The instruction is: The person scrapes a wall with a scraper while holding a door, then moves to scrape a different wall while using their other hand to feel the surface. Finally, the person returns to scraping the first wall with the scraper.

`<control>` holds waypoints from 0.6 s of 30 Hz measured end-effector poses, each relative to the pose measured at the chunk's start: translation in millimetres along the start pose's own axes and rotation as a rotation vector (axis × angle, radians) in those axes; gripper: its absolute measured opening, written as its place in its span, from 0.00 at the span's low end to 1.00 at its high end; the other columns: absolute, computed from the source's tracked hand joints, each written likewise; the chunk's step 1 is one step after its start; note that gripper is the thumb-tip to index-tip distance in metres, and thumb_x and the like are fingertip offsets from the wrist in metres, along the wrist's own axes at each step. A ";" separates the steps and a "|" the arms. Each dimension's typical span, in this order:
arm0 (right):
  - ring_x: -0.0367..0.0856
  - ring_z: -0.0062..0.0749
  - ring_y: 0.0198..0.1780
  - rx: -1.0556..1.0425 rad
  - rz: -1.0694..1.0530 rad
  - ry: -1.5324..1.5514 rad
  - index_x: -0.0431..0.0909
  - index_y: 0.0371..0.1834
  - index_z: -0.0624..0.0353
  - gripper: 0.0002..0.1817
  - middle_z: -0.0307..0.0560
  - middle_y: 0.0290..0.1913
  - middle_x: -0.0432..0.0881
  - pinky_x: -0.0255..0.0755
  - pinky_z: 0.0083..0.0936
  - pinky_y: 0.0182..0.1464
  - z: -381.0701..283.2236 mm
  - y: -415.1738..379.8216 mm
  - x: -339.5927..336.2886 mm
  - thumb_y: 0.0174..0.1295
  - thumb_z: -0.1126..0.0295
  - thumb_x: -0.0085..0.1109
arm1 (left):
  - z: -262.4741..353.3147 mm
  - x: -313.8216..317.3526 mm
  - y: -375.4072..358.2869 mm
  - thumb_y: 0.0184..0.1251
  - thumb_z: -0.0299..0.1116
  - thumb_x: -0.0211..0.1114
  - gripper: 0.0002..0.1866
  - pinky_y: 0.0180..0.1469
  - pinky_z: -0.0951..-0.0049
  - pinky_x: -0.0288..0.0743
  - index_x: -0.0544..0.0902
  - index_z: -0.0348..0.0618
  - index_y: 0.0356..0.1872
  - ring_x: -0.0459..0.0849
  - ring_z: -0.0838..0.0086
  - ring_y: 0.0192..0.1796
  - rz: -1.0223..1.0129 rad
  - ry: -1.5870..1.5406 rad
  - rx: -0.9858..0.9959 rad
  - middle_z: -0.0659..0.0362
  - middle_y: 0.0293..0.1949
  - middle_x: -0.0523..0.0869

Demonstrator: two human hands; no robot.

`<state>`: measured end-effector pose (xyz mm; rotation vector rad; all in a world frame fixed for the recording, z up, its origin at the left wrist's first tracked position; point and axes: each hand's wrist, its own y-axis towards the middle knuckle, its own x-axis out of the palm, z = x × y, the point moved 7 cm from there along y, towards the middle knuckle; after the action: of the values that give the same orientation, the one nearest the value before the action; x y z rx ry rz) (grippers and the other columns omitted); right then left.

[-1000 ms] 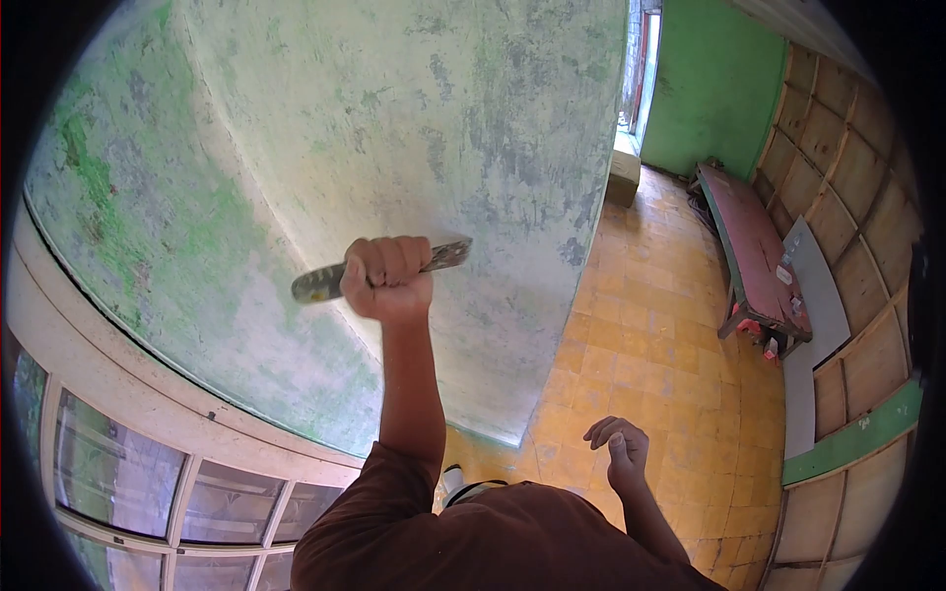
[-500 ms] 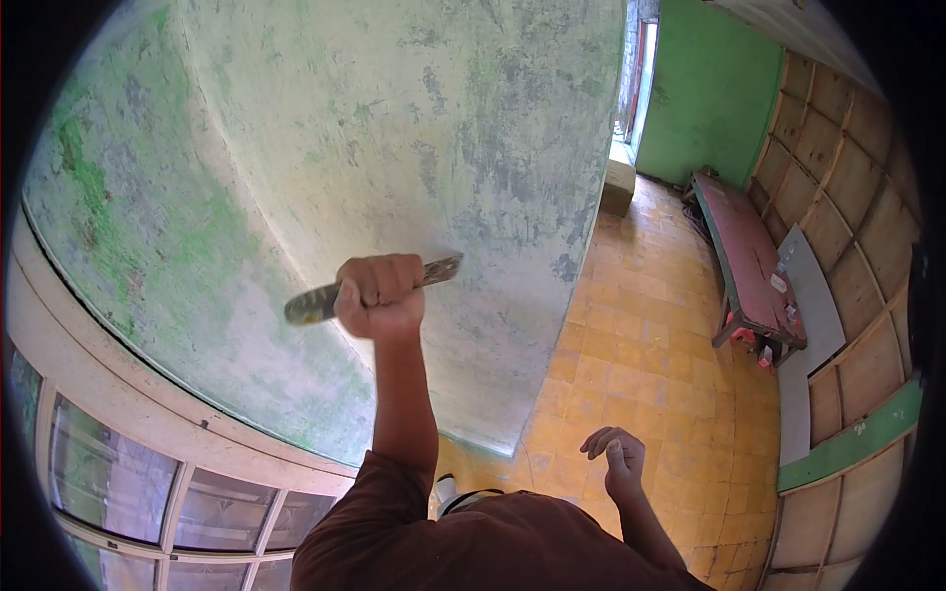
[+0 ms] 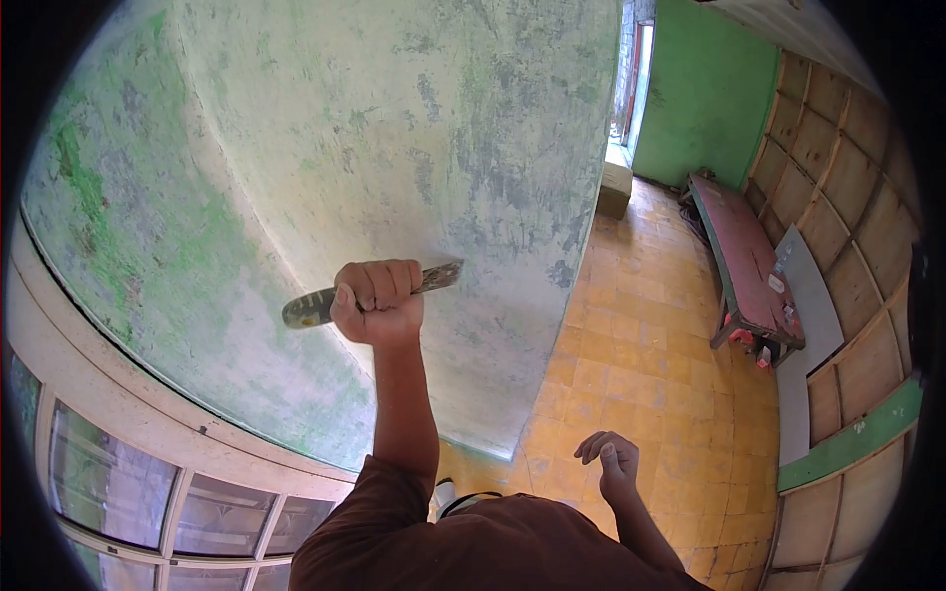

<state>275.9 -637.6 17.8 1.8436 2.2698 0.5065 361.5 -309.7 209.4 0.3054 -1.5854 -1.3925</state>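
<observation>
My left hand [image 3: 379, 300] is wrapped tightly around a putty knife [image 3: 439, 277], its curled fingers facing me. The dark, paint-spotted handle sticks out to the left of the fist, and the stained flat blade points right. Behind the blade stands a wall [image 3: 512, 207] with worn pale paint and grey-green patches; the blade tip overlaps it in this view. Lower on the right, my right hand [image 3: 613, 463] hangs over the tiled floor with nothing in it, fingers loosely bent and thumb apart.
A second wall face [image 3: 148, 246] with green patches meets the first at a corner on the left. Below it is a framed glass window [image 3: 227, 512]. A long reddish bench [image 3: 739, 256] stands along the wooden-framed panels [image 3: 828, 138] at right, above yellow floor tiles [image 3: 631, 335].
My left hand and the putty knife have shifted slightly downward in view. My right hand sits a little further left and lower. The grip on the knife is the same.
</observation>
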 end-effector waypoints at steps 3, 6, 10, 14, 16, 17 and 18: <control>0.79 0.35 0.31 -0.026 -0.004 0.009 0.74 0.22 0.65 0.24 0.48 0.23 0.76 0.72 0.30 0.36 0.0 -0.5 -0.9 0.70 0.55 0.47 | 18.4 6.3 2.3 0.65 0.44 0.52 0.20 0.21 0.71 0.46 0.58 0.51 0.16 0.49 0.79 0.14 -0.049 -0.141 0.076 0.67 0.10 0.57; 0.79 0.35 0.31 0.005 0.007 0.020 0.74 0.22 0.65 0.24 0.47 0.23 0.76 0.72 0.30 0.36 0.4 -3.4 -0.5 0.70 0.56 0.47 | 2.3 1.5 0.1 0.65 0.44 0.51 0.20 0.21 0.72 0.45 0.58 0.52 0.16 0.49 0.79 0.13 -0.003 -0.113 0.038 0.67 0.10 0.57; 0.79 0.36 0.31 -0.004 0.007 0.014 0.74 0.22 0.65 0.24 0.47 0.23 0.76 0.72 0.30 0.36 -0.4 -4.2 -2.3 0.70 0.56 0.47 | 10.8 4.0 3.7 0.65 0.44 0.51 0.20 0.21 0.72 0.45 0.57 0.52 0.16 0.48 0.79 0.14 -0.016 -0.085 0.042 0.68 0.10 0.55; 0.79 0.35 0.31 0.021 0.018 0.035 0.74 0.22 0.65 0.24 0.47 0.23 0.76 0.72 0.30 0.36 -1.1 -5.9 -0.7 0.70 0.56 0.47 | 5.9 0.2 -1.4 0.65 0.43 0.52 0.21 0.20 0.73 0.45 0.57 0.54 0.15 0.48 0.80 0.13 0.072 -0.101 0.028 0.69 0.10 0.54; 0.79 0.35 0.30 0.004 0.011 0.029 0.74 0.22 0.65 0.24 0.47 0.23 0.76 0.72 0.30 0.36 -0.9 -7.0 -1.7 0.70 0.56 0.47 | 13.4 2.9 -0.7 0.66 0.43 0.52 0.21 0.19 0.73 0.43 0.57 0.54 0.15 0.48 0.81 0.13 0.074 -0.100 0.043 0.70 0.10 0.54; 0.79 0.35 0.30 -0.009 0.006 0.026 0.74 0.22 0.65 0.24 0.47 0.23 0.76 0.72 0.30 0.36 -0.8 -7.3 -2.1 0.70 0.56 0.47 | 23.6 7.9 1.0 0.65 0.44 0.52 0.21 0.19 0.73 0.43 0.56 0.54 0.15 0.48 0.80 0.13 0.056 -0.142 0.104 0.70 0.10 0.54; 0.79 0.35 0.30 -0.006 0.011 0.027 0.74 0.22 0.65 0.24 0.47 0.23 0.76 0.72 0.30 0.36 0.1 -7.8 -2.6 0.70 0.56 0.47 | 23.0 9.0 2.3 0.65 0.44 0.51 0.21 0.19 0.73 0.43 0.56 0.54 0.15 0.47 0.80 0.13 0.062 -0.159 0.108 0.70 0.10 0.54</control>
<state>269.4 -641.5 14.7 1.8586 2.2735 0.5431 340.1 -301.1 218.7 0.2123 -1.7895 -1.3130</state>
